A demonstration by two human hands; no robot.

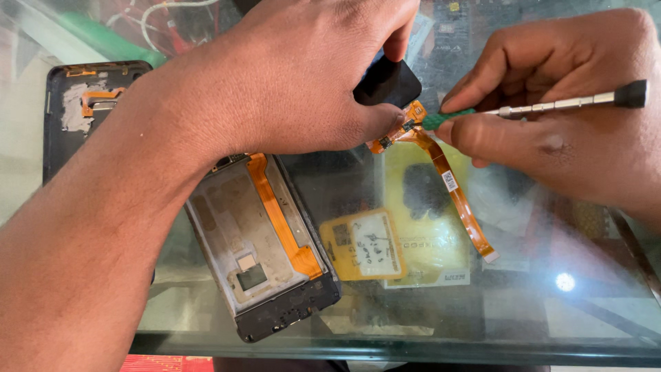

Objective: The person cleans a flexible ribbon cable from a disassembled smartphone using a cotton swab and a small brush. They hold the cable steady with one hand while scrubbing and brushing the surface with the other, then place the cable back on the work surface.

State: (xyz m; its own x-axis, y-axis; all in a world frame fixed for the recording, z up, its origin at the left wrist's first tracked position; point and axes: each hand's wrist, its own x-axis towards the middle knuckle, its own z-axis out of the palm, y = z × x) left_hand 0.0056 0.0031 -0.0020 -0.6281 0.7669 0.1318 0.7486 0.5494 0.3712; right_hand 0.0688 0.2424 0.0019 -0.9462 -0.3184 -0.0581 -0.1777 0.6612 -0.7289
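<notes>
My left hand (289,83) reaches in from the lower left and pinches a small black part (389,83) together with the top end of an orange flex cable (451,186). My right hand (571,117) holds a slim metal screwdriver (551,105) with a green grip section and a black cap, its tip at the cable's connector beside my left thumb. The cable hangs down over the glass, its white end free. Under my left wrist lies an opened phone frame (258,255) with an orange ribbon running down its inside.
A second dark phone frame (76,110) lies at the far left. The glass tabletop (537,310) shows yellow cards (365,244) and red wires beneath it. The table's front edge runs along the bottom.
</notes>
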